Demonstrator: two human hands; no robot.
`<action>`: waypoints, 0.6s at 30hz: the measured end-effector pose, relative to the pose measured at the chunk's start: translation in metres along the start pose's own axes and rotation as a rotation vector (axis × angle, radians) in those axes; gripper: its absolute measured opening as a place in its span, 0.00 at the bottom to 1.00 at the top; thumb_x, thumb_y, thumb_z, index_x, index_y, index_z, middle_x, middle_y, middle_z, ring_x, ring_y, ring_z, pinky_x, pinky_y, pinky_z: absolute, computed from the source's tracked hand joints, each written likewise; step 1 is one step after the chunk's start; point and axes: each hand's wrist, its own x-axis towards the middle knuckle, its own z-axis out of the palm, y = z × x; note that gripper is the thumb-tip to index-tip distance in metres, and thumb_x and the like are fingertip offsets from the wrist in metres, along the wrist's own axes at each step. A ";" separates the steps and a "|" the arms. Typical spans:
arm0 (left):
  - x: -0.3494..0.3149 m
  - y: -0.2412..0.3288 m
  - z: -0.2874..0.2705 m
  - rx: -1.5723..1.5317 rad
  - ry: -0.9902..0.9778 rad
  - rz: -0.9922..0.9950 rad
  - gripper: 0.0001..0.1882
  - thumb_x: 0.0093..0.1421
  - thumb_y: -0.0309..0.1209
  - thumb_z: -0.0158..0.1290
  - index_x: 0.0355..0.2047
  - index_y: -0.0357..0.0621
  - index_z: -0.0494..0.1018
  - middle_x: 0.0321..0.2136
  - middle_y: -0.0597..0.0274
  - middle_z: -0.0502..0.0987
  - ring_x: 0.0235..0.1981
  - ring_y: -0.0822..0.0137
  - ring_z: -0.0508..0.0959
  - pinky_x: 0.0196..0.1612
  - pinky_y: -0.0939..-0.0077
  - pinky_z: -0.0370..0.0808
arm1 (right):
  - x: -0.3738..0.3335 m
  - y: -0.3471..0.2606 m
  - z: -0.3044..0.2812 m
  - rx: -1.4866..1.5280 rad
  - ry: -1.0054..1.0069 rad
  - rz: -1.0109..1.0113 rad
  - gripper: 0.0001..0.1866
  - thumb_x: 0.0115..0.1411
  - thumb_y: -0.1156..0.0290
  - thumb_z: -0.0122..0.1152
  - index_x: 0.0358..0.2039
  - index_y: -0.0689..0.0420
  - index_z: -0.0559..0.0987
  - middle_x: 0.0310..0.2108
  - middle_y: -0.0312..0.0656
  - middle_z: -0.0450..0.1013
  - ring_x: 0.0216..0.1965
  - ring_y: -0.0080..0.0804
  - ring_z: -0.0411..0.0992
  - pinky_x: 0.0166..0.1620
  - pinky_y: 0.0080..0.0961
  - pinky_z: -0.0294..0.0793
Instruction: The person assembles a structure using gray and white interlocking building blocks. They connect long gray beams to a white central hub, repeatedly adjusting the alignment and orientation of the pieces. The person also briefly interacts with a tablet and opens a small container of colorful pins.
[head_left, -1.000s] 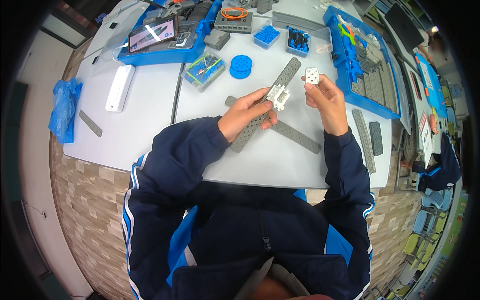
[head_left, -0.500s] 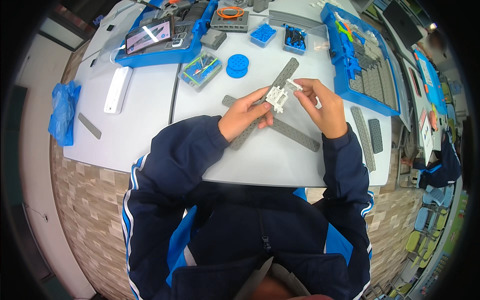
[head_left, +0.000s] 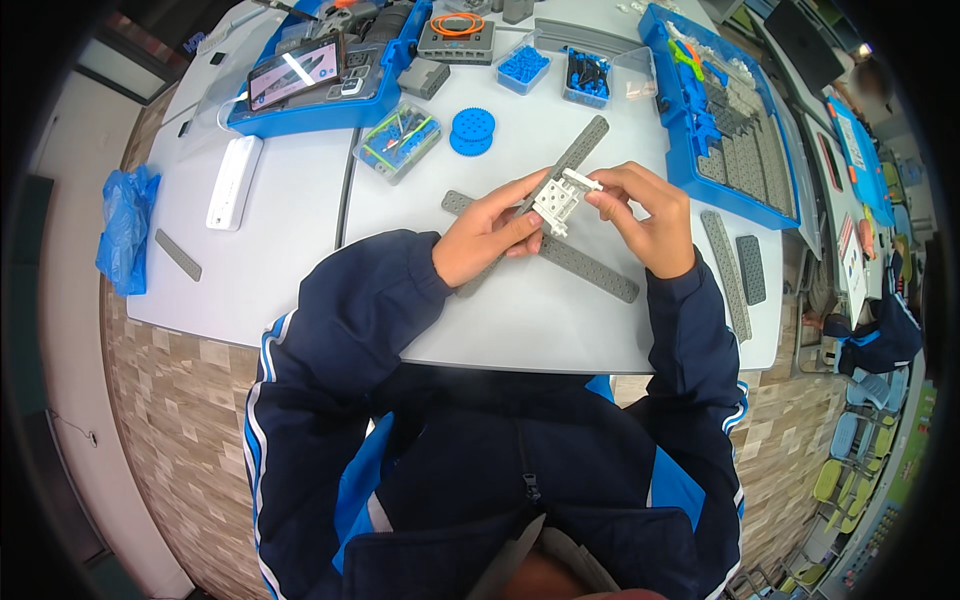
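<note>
My left hand (head_left: 482, 240) is closed around a long grey perforated beam (head_left: 585, 142) with a white plastic bracket (head_left: 555, 203) on it. The thumb presses on the bracket's lower left side. Between thumb and fingers of my right hand (head_left: 650, 212) is a small white connector piece (head_left: 578, 180), which meets the bracket's upper right edge. Whether it is fastened there I cannot tell. Below the held parts, a second grey perforated beam (head_left: 590, 270) lies slantwise on the table. My left fingers partly cover where the two beams cross.
At the back stand a blue case with a phone (head_left: 295, 73), a clear box of small parts (head_left: 398, 143), a blue round plate (head_left: 472, 132) and bins of blue pegs (head_left: 523, 68). A blue tray of grey beams (head_left: 745, 165) stands right. More beams (head_left: 727, 270) lie beside my right sleeve.
My right hand has brought the small white connector inward against the bracket, where a gap showed before. The bracket and beam have tilted slightly in my left hand.
</note>
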 end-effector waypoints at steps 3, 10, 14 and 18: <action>0.000 0.001 0.000 -0.015 -0.006 0.005 0.31 0.72 0.26 0.46 0.72 0.42 0.51 0.41 0.62 0.72 0.33 0.76 0.72 0.32 0.83 0.69 | 0.001 0.002 0.002 0.118 0.037 0.032 0.07 0.59 0.79 0.66 0.38 0.63 0.81 0.33 0.42 0.79 0.27 0.23 0.75 0.30 0.20 0.74; 0.000 0.008 0.003 -0.028 0.020 -0.055 0.31 0.73 0.32 0.44 0.72 0.41 0.50 0.32 0.62 0.72 0.28 0.76 0.68 0.31 0.82 0.65 | 0.000 0.005 0.006 0.540 0.143 0.159 0.06 0.64 0.78 0.61 0.40 0.65 0.76 0.40 0.45 0.79 0.33 0.23 0.77 0.33 0.19 0.74; 0.000 0.011 0.004 -0.030 0.029 -0.058 0.31 0.73 0.34 0.44 0.72 0.40 0.51 0.32 0.63 0.72 0.27 0.76 0.66 0.30 0.82 0.64 | -0.001 0.004 0.000 0.324 0.115 0.275 0.07 0.60 0.77 0.67 0.38 0.64 0.78 0.36 0.40 0.78 0.29 0.20 0.75 0.32 0.18 0.74; 0.001 0.012 0.004 -0.022 0.040 -0.061 0.30 0.73 0.34 0.45 0.72 0.40 0.52 0.33 0.63 0.72 0.27 0.76 0.67 0.30 0.82 0.64 | 0.001 -0.001 0.000 -0.095 0.083 0.017 0.07 0.56 0.78 0.70 0.35 0.62 0.81 0.30 0.38 0.74 0.26 0.20 0.72 0.29 0.18 0.71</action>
